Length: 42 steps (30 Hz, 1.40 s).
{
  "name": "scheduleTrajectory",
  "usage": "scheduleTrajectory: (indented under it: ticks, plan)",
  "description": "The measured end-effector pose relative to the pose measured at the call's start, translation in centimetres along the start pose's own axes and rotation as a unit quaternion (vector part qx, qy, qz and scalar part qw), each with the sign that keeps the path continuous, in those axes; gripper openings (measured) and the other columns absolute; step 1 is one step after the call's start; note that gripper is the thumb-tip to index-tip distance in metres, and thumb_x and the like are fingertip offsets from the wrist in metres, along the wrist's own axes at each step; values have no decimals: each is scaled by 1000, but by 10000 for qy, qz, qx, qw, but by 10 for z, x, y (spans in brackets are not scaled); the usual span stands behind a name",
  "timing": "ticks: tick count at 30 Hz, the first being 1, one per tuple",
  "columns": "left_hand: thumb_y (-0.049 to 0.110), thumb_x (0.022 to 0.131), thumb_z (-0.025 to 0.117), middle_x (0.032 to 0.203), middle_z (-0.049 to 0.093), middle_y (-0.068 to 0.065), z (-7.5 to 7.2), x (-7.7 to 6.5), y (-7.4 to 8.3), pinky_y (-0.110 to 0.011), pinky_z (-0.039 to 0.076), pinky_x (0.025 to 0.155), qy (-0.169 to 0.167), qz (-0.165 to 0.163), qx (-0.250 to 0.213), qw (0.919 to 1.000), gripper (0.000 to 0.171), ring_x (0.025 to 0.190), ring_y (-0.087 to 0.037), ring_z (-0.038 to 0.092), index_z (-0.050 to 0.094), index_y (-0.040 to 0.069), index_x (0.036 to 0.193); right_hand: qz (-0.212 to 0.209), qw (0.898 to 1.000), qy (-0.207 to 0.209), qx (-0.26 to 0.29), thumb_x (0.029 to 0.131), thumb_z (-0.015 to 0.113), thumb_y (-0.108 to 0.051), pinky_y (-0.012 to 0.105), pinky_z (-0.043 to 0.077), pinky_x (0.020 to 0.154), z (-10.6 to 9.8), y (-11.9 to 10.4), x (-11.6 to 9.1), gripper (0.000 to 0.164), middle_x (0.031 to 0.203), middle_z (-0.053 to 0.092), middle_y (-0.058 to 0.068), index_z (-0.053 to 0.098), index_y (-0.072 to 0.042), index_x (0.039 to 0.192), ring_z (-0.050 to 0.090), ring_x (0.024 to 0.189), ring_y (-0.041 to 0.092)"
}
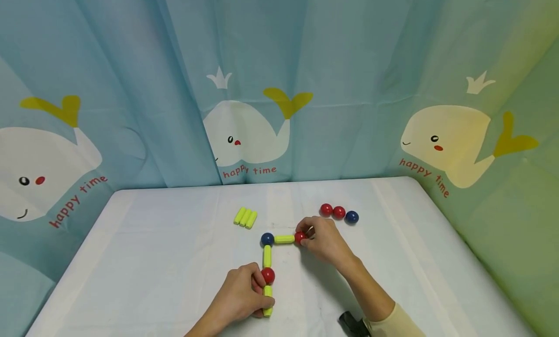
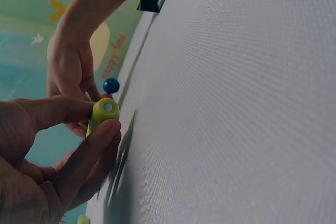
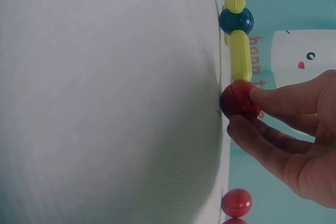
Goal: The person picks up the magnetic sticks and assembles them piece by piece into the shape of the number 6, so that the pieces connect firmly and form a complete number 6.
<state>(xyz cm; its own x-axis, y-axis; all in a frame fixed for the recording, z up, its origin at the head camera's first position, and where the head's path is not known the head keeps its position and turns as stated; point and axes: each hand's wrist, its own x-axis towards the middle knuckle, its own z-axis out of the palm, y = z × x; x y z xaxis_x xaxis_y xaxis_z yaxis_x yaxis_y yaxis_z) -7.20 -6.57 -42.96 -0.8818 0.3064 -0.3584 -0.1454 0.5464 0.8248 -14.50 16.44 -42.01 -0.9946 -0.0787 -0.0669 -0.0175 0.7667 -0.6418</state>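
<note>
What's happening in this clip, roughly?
A person is working with both hands on an L-shaped line of yellow-green rods and coloured balls on a white table. The left hand pinches the nearest rod, while the right hand grips the red end ball at the other end. A blue corner ball sits at the bend. Three loose rods lie beyond, with two red balls and another blue ball farther right.
</note>
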Motion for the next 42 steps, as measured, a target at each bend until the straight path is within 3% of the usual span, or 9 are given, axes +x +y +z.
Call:
scheduleTrajectory:
  ticks: [9, 19, 26, 42]
  plan:
    - [7, 76, 88, 71, 61, -7, -1, 1, 1, -26, 55, 53, 38, -30, 78, 10000, 31, 52, -16, 66, 59, 8, 86, 14, 10000, -11, 11, 84, 82, 1, 32, 62, 78, -1, 0, 0, 21, 92, 72, 0, 77, -13, 99, 65, 86, 16]
    - [5, 75, 87, 70, 61, -7, -1, 2, 0, -26, 55, 52, 135, 158, 98, 9997, 30, 50, -14, 65, 58, 7, 83, -23, 10000, 7, -27, 84, 83, 1, 33, 61, 78, -1, 0, 0, 21, 93, 72, 1, 77, -12, 99, 65, 85, 16]
    - [8, 76, 87, 71, 61, -6, -3, 2, 0, -25, 54, 53, 28, 22, 174, 9998, 30, 51, -15, 65, 59, 8, 85, -4, 10000, -11, -3, 84, 82, 1, 32, 61, 77, -1, 0, 0, 20, 92, 72, 1, 77, -13, 98, 65, 84, 16]
    - [9, 79, 86, 71, 61, -2, -12, 0, -2, -27, 53, 51, 7, 539, 130, 9985, 27, 53, -15, 66, 60, 9, 87, -200, 9998, 34, 80, 83, 81, 4, 31, 60, 73, -1, 1, -2, 19, 89, 72, 2, 76, -10, 95, 64, 81, 16]
